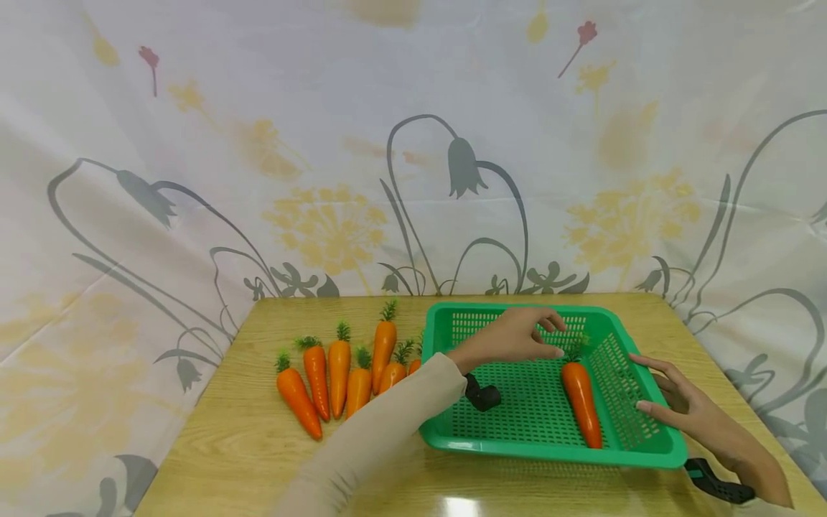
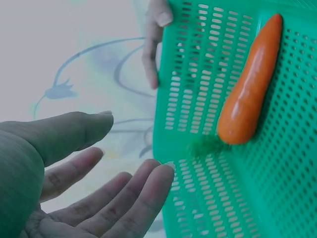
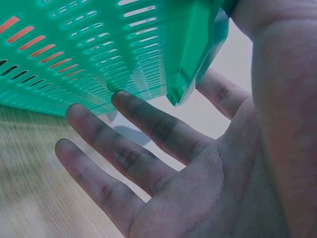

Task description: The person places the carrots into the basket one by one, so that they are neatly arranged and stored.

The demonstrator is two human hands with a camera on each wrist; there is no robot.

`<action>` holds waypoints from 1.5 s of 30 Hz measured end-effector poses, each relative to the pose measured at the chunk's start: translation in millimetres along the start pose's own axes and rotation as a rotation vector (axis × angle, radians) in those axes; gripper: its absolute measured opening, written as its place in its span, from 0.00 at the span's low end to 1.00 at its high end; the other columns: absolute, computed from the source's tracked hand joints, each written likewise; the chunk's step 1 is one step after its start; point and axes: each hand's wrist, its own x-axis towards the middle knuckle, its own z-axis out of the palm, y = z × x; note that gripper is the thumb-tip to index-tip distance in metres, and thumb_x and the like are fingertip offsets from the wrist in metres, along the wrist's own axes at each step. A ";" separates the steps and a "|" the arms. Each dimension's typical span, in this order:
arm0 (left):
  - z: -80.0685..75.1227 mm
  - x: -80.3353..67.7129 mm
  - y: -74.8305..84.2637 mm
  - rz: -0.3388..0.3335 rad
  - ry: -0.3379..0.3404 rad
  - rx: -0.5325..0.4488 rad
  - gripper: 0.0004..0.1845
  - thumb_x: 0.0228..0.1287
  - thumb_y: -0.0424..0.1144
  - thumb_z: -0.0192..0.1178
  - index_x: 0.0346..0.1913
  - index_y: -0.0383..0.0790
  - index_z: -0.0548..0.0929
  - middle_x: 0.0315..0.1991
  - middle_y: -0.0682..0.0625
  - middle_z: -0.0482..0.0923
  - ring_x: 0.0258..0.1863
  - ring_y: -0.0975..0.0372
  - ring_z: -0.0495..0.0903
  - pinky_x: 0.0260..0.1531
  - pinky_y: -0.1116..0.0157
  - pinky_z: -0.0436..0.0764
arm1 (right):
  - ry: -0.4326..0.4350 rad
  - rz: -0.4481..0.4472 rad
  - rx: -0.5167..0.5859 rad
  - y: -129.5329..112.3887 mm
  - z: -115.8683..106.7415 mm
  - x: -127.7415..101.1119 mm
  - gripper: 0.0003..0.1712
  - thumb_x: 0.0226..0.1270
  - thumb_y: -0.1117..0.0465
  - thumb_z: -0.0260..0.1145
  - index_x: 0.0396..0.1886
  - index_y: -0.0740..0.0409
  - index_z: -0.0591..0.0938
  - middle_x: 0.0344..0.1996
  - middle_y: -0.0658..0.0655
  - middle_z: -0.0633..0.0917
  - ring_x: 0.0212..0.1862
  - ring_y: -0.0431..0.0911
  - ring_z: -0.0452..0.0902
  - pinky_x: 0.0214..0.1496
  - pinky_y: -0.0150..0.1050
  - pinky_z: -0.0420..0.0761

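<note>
A green plastic basket point(image 1: 543, 451) with slotted walls stands on the table, and one orange carrot point(image 1: 583, 403) with a leafy green top lies inside by its right wall. My left hand point(image 1: 513, 336) reaches over the basket from the left, holding nothing. In the left wrist view its thumb and fingers are spread apart, away from the carrot. My right hand point(image 1: 701, 409) holds the basket's right rim, the thumb and index finger over the edge. The right wrist view shows the other fingers along the outside of the slotted wall.
Several carrots point(image 1: 338, 377) with green tops lie on the wooden table point(image 1: 226, 445) left of the basket; my left sleeve point(image 1: 394, 431) hides some of them. A flower-patterned cloth point(image 1: 323, 143) hangs behind the table and along its sides.
</note>
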 end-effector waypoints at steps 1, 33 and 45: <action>-4.4 -4.8 -1.6 0.013 0.004 -0.004 0.21 0.71 0.41 0.68 0.64 0.45 0.79 0.60 0.48 0.79 0.43 0.69 0.82 0.38 0.73 0.82 | 0.000 -0.001 0.001 0.7 0.2 -0.3 0.42 0.82 0.62 0.57 0.85 0.43 0.47 0.77 0.73 0.49 0.58 0.14 0.58 0.45 0.38 0.83; -92.3 -141.8 -84.9 -0.005 0.368 -0.025 0.17 0.76 0.39 0.62 0.63 0.42 0.79 0.58 0.42 0.80 0.49 0.57 0.82 0.49 0.57 0.84 | -0.002 0.005 0.010 -0.4 1.4 -1.5 0.42 0.83 0.62 0.56 0.85 0.42 0.47 0.77 0.57 0.54 0.62 0.22 0.64 0.46 0.37 0.83; -103.1 -203.7 -119.6 -0.150 0.486 0.029 0.15 0.75 0.41 0.64 0.60 0.45 0.80 0.57 0.43 0.80 0.46 0.55 0.82 0.38 0.58 0.86 | -0.009 0.029 -0.004 0.7 -1.4 -0.6 0.43 0.83 0.62 0.56 0.85 0.40 0.46 0.79 0.77 0.42 0.77 0.61 0.53 0.50 0.43 0.81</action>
